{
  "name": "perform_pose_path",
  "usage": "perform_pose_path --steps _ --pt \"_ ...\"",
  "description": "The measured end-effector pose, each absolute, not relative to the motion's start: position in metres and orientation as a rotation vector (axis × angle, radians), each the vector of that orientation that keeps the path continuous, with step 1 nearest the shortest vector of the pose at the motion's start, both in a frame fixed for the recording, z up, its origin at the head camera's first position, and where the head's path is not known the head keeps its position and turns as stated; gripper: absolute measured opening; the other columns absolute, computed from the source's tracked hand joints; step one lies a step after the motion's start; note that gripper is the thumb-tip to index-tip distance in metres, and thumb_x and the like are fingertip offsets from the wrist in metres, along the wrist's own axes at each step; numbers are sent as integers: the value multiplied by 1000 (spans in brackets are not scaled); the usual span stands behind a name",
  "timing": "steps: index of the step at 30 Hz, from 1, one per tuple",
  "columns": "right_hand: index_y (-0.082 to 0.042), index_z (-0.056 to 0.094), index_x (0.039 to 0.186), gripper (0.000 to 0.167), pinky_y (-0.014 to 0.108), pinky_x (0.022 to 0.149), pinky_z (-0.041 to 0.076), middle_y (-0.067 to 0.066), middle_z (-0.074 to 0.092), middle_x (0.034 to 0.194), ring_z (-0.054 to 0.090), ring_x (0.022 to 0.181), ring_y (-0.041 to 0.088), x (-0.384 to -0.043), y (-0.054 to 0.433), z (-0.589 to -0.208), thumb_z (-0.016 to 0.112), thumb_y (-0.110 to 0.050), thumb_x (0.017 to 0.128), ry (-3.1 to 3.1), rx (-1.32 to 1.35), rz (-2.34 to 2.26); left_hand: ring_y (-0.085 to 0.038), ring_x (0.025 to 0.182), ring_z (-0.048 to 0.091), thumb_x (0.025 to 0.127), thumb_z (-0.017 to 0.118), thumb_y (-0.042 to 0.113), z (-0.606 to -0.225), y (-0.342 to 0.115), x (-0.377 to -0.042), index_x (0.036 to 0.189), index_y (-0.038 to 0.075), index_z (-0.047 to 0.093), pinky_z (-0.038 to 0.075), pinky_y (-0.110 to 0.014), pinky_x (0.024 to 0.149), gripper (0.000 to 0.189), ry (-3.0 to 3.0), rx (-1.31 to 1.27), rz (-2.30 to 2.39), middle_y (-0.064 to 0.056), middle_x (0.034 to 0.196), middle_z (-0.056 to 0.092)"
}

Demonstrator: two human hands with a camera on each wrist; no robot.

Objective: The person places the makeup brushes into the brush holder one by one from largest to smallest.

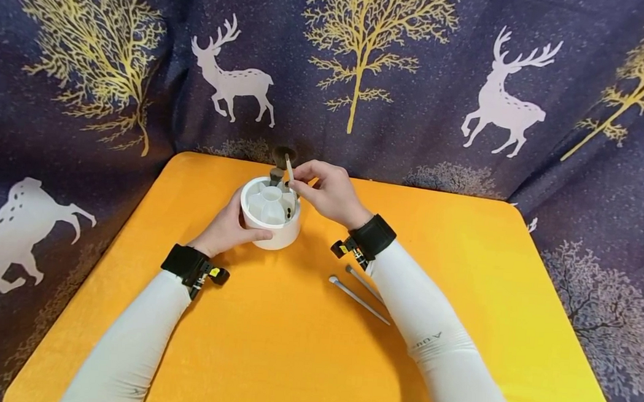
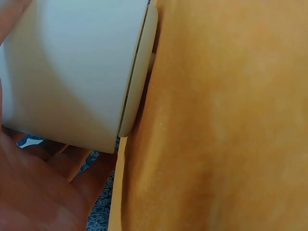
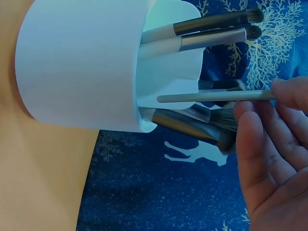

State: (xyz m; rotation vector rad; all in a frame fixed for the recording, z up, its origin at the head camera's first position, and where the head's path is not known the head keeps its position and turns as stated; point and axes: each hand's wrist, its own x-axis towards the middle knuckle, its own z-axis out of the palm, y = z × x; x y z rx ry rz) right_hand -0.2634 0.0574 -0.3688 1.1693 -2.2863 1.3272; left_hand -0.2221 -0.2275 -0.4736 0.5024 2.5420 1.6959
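A white round makeup brush holder [image 1: 278, 235] with petal-shaped compartments stands on the table. My left hand [image 1: 226, 227] grips its side, thumb in front and fingers behind; in the left wrist view its white wall [image 2: 72, 72] fills the space by the palm. Between thumb and fingers, my right hand [image 1: 330, 192] pinches a slim pale-handled makeup brush [image 3: 216, 96]. In the right wrist view the handle's rounded tip is at the holder's mouth; I cannot make out its bristles. Several brushes stand in the holder, among them a dark-ferruled one [image 3: 207, 24] and a thicker one [image 3: 187, 126].
Two more makeup brushes, one pale-tipped [image 1: 357, 298] and one grey-tipped [image 1: 364, 282], lie beside the right forearm on the orange-covered table [image 1: 269, 345]. Behind the table's far edge hangs a dark curtain [image 1: 306, 101] printed with deer and trees.
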Motion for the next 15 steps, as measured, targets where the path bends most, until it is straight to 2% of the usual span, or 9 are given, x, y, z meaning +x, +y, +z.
perform_pose_path --steps 10,15 --pt "-5 81 113 10 29 71 56 6 80 104 69 91 16 -263 52 -370 81 -8 103 -2294 1143 1341 -34 152 43 88 100 29 -473 -229 -221 177 23 19 32 -61 130 121 2552 478 1672 -9 172 39" --pt "-5 81 111 9 34 71 57 6 79 102 69 89 16 -263 51 -372 81 -8 103 -2297 1141 1342 -34 152 43 88 100 28 -473 -229 -221 177 22 19 33 -61 129 121 2549 478 1677 -9 172 39"
